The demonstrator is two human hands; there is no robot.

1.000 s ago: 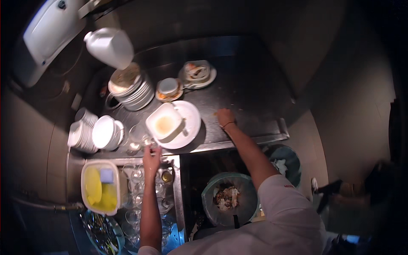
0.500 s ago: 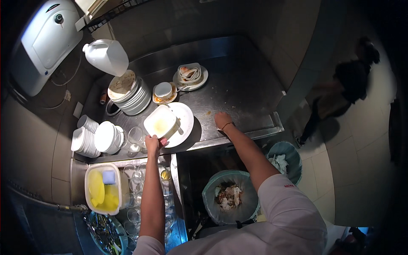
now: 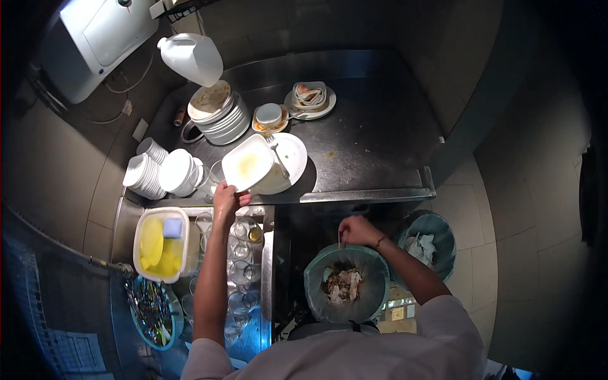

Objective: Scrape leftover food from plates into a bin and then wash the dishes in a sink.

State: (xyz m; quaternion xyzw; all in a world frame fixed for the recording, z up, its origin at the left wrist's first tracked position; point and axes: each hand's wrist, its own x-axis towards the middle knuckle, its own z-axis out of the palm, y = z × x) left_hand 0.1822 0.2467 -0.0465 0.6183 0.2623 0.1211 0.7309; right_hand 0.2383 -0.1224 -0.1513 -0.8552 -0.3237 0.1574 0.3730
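My left hand [image 3: 232, 200] grips the near edge of a square white bowl [image 3: 244, 166] with a yellowish residue inside. The bowl is tilted and overlaps a round white plate [image 3: 296, 152], where a fork [image 3: 279, 158] lies beside it. My right hand [image 3: 360, 230] hangs over the far rim of a lined waste bin [image 3: 311, 278]. Its fingers are pinched together, with a thin pale sliver showing below them that I cannot identify. Food scraps and crumpled paper [image 3: 344, 285] lie in this bin.
Stacked dirty plates [image 3: 221, 117], a cup on a saucer [image 3: 269, 115] and piled dishes [image 3: 311, 98] stand on the steel counter [image 3: 373, 139]. At left are small bowls [image 3: 145, 177], a tub with a sponge [image 3: 140, 247], glasses [image 3: 240, 272] and a cutlery basin [image 3: 176, 316]. A second bin [image 3: 446, 244] stands right.
My right hand has moved from the counter back toward me, over the bin. The bowl is tilted more, showing more of the fork. The person at right is gone from view, which has shifted.
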